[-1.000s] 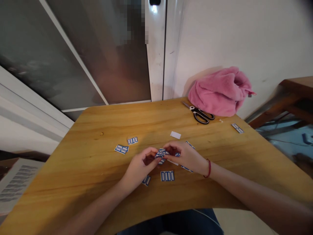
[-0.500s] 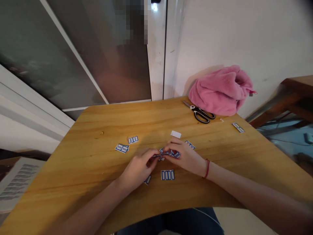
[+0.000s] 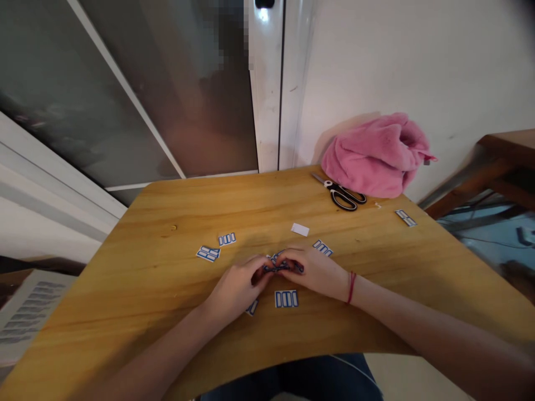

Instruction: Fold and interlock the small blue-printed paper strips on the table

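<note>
Your left hand (image 3: 240, 279) and right hand (image 3: 316, 273) come together above the wooden surface (image 3: 234, 206), each grip pinched narrow, holding a small bunch of blue-and-white labels (image 3: 276, 267) between your fingertips. A loose label sheet (image 3: 286, 299) lies flat on your side of them; a white slip (image 3: 300, 229) lies beyond. Farther off, black-handled scissors (image 3: 333, 187) rest just beside a pink plush bundle (image 3: 376, 159).
</note>
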### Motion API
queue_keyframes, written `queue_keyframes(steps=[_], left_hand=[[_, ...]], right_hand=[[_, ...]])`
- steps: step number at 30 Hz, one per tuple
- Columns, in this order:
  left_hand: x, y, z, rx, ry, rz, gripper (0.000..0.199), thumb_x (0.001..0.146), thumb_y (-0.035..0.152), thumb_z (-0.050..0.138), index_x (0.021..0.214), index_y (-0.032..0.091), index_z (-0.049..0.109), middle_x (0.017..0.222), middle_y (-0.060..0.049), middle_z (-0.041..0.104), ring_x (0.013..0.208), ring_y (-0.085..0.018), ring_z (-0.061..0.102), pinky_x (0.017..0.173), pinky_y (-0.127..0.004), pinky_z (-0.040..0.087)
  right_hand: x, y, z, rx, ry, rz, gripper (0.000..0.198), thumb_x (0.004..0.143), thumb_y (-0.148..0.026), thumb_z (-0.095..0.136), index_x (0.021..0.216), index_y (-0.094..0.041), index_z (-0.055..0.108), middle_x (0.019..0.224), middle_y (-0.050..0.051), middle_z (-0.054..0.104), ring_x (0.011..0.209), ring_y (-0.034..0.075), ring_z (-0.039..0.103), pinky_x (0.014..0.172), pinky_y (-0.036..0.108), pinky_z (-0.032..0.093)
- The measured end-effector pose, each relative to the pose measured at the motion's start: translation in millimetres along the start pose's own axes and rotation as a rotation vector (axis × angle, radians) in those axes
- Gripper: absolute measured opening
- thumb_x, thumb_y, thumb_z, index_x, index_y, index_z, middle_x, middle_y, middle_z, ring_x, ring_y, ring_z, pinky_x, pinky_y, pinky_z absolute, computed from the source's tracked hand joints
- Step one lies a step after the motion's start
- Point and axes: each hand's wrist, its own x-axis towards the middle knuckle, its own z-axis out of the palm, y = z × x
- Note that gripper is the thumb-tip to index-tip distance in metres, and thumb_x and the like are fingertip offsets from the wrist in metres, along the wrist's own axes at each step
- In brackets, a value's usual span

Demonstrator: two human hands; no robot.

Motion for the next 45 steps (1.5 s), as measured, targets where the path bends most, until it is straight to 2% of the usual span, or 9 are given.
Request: queue_keyframes(steps=[10,18,32,36,40,45], left_hand=[[1.4,1.1,0.9,-0.099,-0.013,-0.022,0.012,0.082,0.027,0.049,0.088,0.024,0.059,0.072,0.002,0.057,0.064,-0.012,0.051,0.059,-0.021,0.039],[0.4,2.3,0.9,-0.135,-0.043,-0.049,0.013,0.082,0.028,0.048,0.088,0.024,0.059,0.075,0.002,0.059,0.064,-0.011,0.052,0.06,-0.021,0.039],[0.7,1.9,2.0,-0.14,-0.033,-0.044,0.014,0.082,0.026,0.048,0.091,0.024,0.059,0.08,0.001,0.062,0.07,-0.012,0.055,0.063,-0.021,0.042],[0.8,2.1,2.4,-0.14,-0.05,-0.043,0.012,0.082,0.027,0.048,0.089,0.024,0.058,0.079,0.002,0.061,0.069,-0.012,0.055,0.065,-0.022,0.042],[1.0,1.6,2.8,-0.135,-0.037,-0.024,0.011,0.082,0.024,0.048,0.087,0.024,0.058,0.081,0.002,0.061,0.072,-0.012,0.056,0.067,-0.022,0.042],[-0.6,1.5,2.5,-0.146,-0.007,-0.002,0.011,0.083,0.023,0.047,0.086,0.023,0.057,0.077,0.002,0.06,0.068,-0.011,0.053,0.064,-0.021,0.041]], right_hand=[[-0.4,-2.4,-1.1,0.017,-0.043,0.052,0.015,0.081,-0.027,0.055,0.092,-0.021,0.062,0.075,0.0,0.062,0.065,0.011,0.055,0.06,0.022,0.038],[-1.0,-6.7,-6.1,-0.006,-0.028,0.073,0.023,0.083,-0.039,0.052,0.092,-0.021,0.063,0.072,0.0,0.064,0.064,0.011,0.055,0.06,0.023,0.036],[-1.1,-8.3,-5.5,0.015,0.002,0.021,0.026,0.09,-0.032,0.041,0.089,-0.019,0.063,0.077,0.003,0.065,0.067,0.012,0.054,0.062,0.024,0.037],[-1.8,-8.7,-4.7,-0.047,-0.024,0.004,0.021,0.085,-0.035,0.05,0.092,-0.019,0.061,0.076,0.002,0.063,0.068,0.013,0.054,0.063,0.024,0.038],[-1.2,-4.4,-1.1,-0.086,-0.033,-0.018,0.012,0.081,-0.026,0.053,0.088,-0.02,0.061,0.076,0.001,0.062,0.07,0.013,0.055,0.066,0.024,0.039],[-3.9,-5.7,-0.7,-0.046,0.013,-0.02,0.015,0.083,-0.031,0.052,0.09,-0.02,0.061,0.076,0.001,0.064,0.07,0.012,0.056,0.066,0.023,0.039]])
